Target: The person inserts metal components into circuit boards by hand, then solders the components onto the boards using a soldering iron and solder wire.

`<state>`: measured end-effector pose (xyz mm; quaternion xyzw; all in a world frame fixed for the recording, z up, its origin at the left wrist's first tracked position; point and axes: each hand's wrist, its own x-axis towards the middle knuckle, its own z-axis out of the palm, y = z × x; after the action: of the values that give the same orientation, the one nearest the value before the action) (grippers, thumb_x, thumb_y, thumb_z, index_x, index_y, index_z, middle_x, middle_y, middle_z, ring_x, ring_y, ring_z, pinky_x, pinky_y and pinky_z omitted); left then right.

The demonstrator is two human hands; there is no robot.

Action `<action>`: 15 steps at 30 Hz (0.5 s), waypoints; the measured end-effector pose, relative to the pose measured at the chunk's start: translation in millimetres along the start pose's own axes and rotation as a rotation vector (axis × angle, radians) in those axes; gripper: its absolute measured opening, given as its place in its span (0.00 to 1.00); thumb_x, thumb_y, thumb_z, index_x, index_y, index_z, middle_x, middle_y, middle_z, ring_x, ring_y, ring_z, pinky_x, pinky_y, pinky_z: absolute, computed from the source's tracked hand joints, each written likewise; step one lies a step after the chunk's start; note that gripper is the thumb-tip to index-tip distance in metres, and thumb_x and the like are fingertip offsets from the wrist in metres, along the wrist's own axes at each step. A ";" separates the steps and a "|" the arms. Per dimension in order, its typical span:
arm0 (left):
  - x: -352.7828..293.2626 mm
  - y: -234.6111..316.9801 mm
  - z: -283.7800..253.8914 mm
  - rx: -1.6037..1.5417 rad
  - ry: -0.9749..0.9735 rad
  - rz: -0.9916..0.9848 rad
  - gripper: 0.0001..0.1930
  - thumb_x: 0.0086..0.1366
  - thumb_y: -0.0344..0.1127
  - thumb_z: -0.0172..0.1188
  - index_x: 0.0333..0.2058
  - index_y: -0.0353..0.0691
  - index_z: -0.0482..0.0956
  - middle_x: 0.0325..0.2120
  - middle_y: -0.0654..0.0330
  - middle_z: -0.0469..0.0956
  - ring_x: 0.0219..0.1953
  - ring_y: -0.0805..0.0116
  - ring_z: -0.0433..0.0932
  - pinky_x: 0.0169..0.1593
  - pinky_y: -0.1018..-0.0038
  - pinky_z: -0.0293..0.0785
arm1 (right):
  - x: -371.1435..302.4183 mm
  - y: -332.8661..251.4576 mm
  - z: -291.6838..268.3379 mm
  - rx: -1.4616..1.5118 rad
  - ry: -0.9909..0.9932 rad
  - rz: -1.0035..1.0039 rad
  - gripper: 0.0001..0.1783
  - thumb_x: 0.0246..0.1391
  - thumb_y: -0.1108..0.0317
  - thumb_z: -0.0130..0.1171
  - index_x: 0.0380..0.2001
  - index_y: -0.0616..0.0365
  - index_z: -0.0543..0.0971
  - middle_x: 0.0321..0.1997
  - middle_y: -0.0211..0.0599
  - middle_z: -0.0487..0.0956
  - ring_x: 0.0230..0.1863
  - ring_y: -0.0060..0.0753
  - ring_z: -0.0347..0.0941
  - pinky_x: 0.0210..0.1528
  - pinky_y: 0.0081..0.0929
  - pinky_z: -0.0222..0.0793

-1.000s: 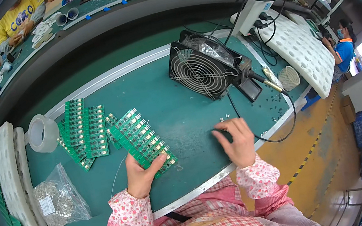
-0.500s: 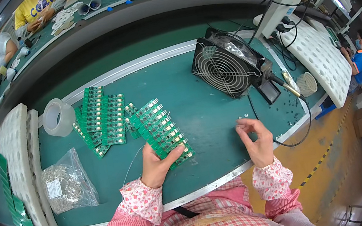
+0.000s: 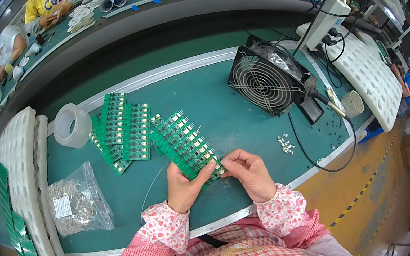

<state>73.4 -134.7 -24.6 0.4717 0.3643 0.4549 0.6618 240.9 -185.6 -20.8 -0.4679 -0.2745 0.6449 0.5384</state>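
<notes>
Held circuit panel [image 3: 186,144]: green, slanted over the worktop [image 3: 209,89], left of the black fan [image 3: 262,82] and nearer the person.
Left hand [image 3: 183,189]: grip closed on the panel's near end, thumb on top.
Right hand [image 3: 254,178]: thumb and fingertips drawn close together at the panel's near right corner (whether they pinch a small part, I cannot tell).
Progress: white parts seem seated in most visible rows; the nearest row is partly covered, so its state is unclear.
Loose white parts [image 3: 286,148]: a small heap, on the person's side of the fan, apparently not yet fitted.
Other panels [image 3: 136,133]: overlapping, well left of the fan, bearing white parts too.
Bag of small parts [image 3: 90,213]: farther left of the fan, nearer the person.
</notes>
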 end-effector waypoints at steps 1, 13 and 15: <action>-0.2 -0.3 -0.2 0.019 0.011 0.007 0.15 0.58 0.24 0.67 0.43 0.34 0.75 0.37 0.61 0.81 0.38 0.76 0.80 0.43 0.77 0.77 | 0.4 0.8 1.2 -0.001 -0.001 0.003 0.08 0.62 0.69 0.57 0.38 0.63 0.76 0.38 0.32 0.78 0.40 0.22 0.74 0.47 0.25 0.73; 2.3 2.0 2.8 0.005 0.025 -0.006 0.15 0.59 0.26 0.68 0.44 0.34 0.75 0.37 0.62 0.81 0.38 0.77 0.79 0.42 0.78 0.76 | 0.6 1.7 0.6 0.053 0.017 0.009 0.10 0.61 0.68 0.60 0.39 0.64 0.77 0.38 0.33 0.79 0.38 0.20 0.75 0.44 0.20 0.74; 1.9 1.7 2.6 -0.007 0.022 -0.016 0.15 0.59 0.26 0.67 0.44 0.34 0.75 0.37 0.62 0.81 0.38 0.77 0.79 0.43 0.78 0.76 | 0.3 1.1 1.2 0.065 0.015 0.009 0.10 0.61 0.68 0.60 0.39 0.64 0.77 0.38 0.33 0.79 0.38 0.20 0.75 0.44 0.20 0.74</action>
<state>75.9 -133.4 -22.3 0.4614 0.3734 0.4560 0.6632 239.3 -185.4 -21.3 -0.4562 -0.2472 0.6521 0.5527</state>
